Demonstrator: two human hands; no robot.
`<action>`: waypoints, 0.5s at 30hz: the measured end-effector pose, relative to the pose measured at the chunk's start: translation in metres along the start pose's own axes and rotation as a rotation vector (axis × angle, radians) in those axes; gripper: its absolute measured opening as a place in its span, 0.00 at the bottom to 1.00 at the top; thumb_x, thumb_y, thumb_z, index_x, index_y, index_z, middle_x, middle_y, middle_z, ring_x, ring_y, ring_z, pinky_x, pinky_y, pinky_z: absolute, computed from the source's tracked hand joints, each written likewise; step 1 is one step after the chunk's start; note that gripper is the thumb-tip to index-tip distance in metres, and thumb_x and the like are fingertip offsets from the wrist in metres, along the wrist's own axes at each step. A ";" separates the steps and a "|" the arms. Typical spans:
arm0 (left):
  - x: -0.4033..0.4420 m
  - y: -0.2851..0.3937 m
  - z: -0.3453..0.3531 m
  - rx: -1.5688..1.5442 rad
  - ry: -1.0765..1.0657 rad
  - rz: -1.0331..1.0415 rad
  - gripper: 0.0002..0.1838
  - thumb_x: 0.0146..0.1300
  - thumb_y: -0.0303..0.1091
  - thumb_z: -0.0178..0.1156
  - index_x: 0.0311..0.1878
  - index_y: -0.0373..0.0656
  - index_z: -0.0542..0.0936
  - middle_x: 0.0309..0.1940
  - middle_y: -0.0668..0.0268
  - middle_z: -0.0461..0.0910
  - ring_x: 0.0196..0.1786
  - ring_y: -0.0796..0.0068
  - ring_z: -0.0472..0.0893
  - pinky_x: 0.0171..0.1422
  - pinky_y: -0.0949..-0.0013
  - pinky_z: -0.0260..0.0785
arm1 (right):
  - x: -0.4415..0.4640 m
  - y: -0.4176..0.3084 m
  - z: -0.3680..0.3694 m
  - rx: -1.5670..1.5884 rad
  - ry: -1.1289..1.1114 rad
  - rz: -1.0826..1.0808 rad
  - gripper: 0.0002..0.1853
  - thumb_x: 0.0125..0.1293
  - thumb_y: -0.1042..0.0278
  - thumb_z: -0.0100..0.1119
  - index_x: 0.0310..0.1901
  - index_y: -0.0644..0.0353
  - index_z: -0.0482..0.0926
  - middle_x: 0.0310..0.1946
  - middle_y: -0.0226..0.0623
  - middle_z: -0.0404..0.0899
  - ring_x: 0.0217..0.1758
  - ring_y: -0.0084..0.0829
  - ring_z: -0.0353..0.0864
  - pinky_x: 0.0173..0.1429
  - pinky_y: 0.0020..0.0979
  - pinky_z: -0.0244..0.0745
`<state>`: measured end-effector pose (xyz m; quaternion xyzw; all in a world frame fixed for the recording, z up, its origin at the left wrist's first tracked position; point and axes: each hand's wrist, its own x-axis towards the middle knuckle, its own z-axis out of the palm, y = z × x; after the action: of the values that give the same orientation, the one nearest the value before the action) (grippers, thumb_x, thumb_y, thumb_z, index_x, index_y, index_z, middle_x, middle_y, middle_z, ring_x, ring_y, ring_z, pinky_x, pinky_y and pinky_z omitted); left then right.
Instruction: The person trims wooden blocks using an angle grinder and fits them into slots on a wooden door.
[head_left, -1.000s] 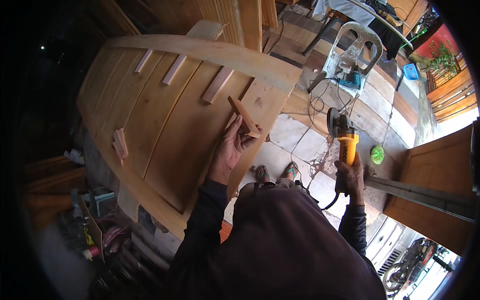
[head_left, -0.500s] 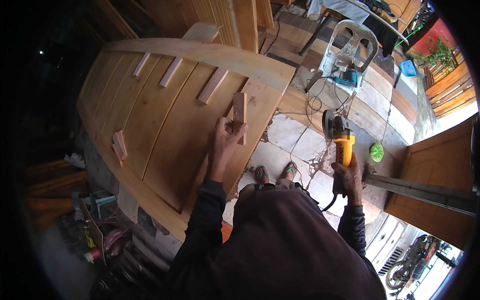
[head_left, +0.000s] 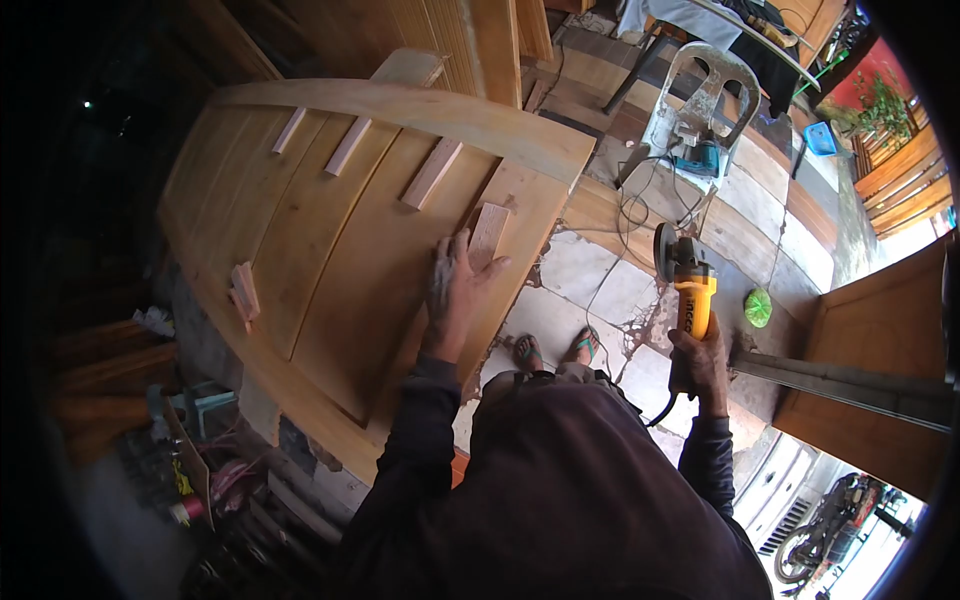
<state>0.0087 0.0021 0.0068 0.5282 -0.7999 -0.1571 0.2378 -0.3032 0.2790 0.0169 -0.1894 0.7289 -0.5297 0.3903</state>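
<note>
My left hand [head_left: 458,292] rests over the near end of a small wooden block [head_left: 489,233], which lies on a large wooden door [head_left: 375,240]. Its thumb is on the right side of the block and the fingers are on the left; the palm hides the block's lower end. Greyish dust marks the back of this hand. Off the door's right side, my right hand [head_left: 703,365] is wrapped around the body of a yellow and black angle grinder [head_left: 693,290]. The grinder's disc points away from me, above the tiled floor.
More wooden blocks [head_left: 432,174] lie along the door's far side, and a few sit together [head_left: 244,290] at its left edge. A plastic chair [head_left: 735,75] carries a teal power tool [head_left: 699,158]. Cords [head_left: 632,205] trail over the floor [head_left: 590,270]. A wooden panel [head_left: 860,350] stands at right.
The block under my left hand has gone from raised and tilted in a pinch to lying flat on the door. My left fingers have spread wider. The grinder is nearly unmoved.
</note>
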 end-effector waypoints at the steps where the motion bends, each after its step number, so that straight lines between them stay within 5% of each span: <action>1: -0.001 0.008 0.001 0.002 -0.051 -0.013 0.33 0.68 0.50 0.73 0.69 0.40 0.80 0.63 0.47 0.78 0.62 0.41 0.79 0.68 0.44 0.74 | 0.000 -0.001 0.002 0.008 -0.005 0.001 0.25 0.61 0.62 0.78 0.56 0.58 0.77 0.37 0.27 0.77 0.34 0.23 0.76 0.38 0.28 0.75; 11: 0.008 0.017 0.012 -0.041 -0.219 0.504 0.29 0.67 0.27 0.67 0.73 0.46 0.80 0.68 0.56 0.78 0.70 0.45 0.73 0.77 0.47 0.65 | 0.007 0.023 -0.002 0.244 -0.118 0.037 0.31 0.61 0.66 0.81 0.64 0.58 0.77 0.41 0.28 0.81 0.37 0.23 0.82 0.40 0.27 0.83; 15: 0.025 0.018 0.019 -0.080 -0.285 0.539 0.31 0.68 0.28 0.67 0.76 0.47 0.79 0.69 0.56 0.78 0.70 0.45 0.73 0.78 0.46 0.64 | 0.007 0.037 0.010 0.301 -0.165 0.083 0.31 0.61 0.68 0.78 0.65 0.59 0.76 0.43 0.28 0.80 0.37 0.23 0.82 0.40 0.28 0.84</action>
<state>-0.0236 -0.0136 0.0054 0.2597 -0.9297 -0.1924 0.1768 -0.2946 0.2816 -0.0215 -0.1414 0.6141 -0.5989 0.4942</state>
